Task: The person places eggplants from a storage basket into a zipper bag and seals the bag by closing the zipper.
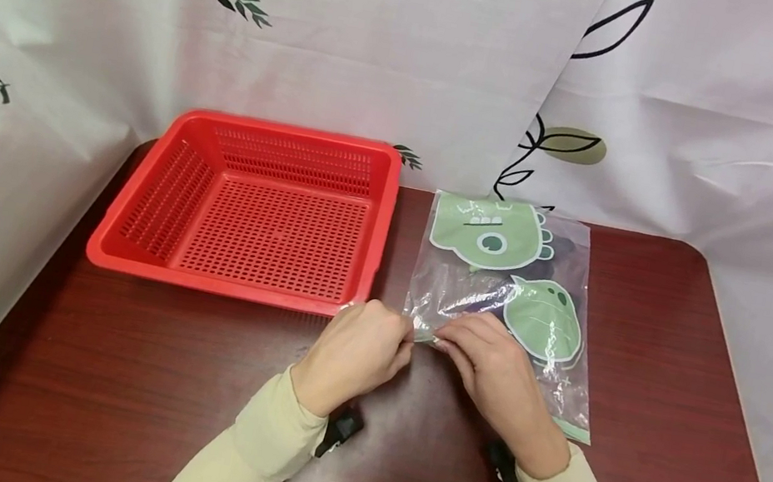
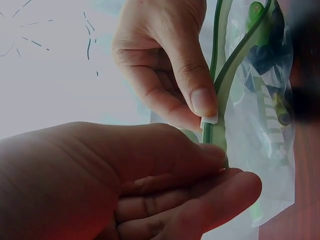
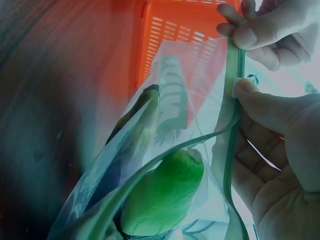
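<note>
A clear zip bag (image 1: pixel 440 287) with green cartoon prints lies on the table, its green zip edge toward the person. My left hand (image 1: pixel 362 347) pinches one end of that zip strip between thumb and fingers. Close beside it, my right hand (image 1: pixel 495 368) grips the small white slider (image 3: pixel 236 88) with thumb and forefinger. Between the hands the strip runs pressed together; past the slider, the two green edges spread apart. Inside the bag show a rounded green object (image 3: pixel 162 192) and a long dark purple one (image 3: pixel 120 165), partly hidden by the plastic.
A red plastic basket (image 1: pixel 213 283) with slotted walls stands left of the bag, its near right corner close by my left hand. Black straps (image 1: pixel 341 432) sit at both wrists. White patterned cloth (image 1: pixel 354 59) hangs behind the dark red table (image 1: pixel 109 366).
</note>
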{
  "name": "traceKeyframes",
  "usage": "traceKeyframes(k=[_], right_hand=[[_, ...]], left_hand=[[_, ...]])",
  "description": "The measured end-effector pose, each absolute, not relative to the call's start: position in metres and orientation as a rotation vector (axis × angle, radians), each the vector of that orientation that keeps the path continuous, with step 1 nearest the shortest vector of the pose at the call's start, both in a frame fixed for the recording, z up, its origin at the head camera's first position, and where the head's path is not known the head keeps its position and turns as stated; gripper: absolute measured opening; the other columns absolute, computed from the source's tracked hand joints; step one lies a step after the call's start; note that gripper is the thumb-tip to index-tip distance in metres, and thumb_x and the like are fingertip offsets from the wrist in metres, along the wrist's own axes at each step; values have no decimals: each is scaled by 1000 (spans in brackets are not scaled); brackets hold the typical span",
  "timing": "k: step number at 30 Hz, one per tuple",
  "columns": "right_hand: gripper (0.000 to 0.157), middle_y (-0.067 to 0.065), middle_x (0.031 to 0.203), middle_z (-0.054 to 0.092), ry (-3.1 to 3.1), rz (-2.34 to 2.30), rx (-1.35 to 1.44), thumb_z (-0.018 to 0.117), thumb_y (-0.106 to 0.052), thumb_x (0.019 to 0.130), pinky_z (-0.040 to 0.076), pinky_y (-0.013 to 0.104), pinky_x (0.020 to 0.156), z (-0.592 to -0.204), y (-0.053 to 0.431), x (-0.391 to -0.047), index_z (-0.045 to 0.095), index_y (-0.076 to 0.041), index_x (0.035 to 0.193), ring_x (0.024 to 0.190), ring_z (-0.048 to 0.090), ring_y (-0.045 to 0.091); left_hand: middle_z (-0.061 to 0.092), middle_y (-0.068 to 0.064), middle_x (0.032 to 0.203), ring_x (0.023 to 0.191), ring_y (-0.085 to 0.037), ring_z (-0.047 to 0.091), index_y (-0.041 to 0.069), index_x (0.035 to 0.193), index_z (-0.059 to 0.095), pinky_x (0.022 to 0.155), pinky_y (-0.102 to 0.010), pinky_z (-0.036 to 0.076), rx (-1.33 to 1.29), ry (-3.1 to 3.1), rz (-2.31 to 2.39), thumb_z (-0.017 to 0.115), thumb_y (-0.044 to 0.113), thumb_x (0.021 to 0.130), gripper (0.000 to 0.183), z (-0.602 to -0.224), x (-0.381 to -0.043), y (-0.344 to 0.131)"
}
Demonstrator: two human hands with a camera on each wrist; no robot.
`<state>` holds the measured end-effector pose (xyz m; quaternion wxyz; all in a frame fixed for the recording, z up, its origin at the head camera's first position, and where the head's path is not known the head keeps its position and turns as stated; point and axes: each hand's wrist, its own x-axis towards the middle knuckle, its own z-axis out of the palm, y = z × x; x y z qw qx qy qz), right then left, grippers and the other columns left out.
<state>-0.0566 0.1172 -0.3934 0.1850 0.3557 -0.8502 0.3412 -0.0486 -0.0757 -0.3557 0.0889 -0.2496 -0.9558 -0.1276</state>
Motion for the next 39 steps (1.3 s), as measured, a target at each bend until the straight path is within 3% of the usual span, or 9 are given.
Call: traceKeyframes(k=[39], right_hand=[[9, -5, 94, 65, -2501, 976, 999, 67, -13, 83, 35, 19, 89, -391, 125, -58, 69, -13, 92, 95, 56, 12]], left_hand=[[51, 8, 51, 45, -13, 52, 22, 53, 51, 43, -33, 42, -761, -2864, -361, 67, 16, 70, 24, -356, -49, -77]])
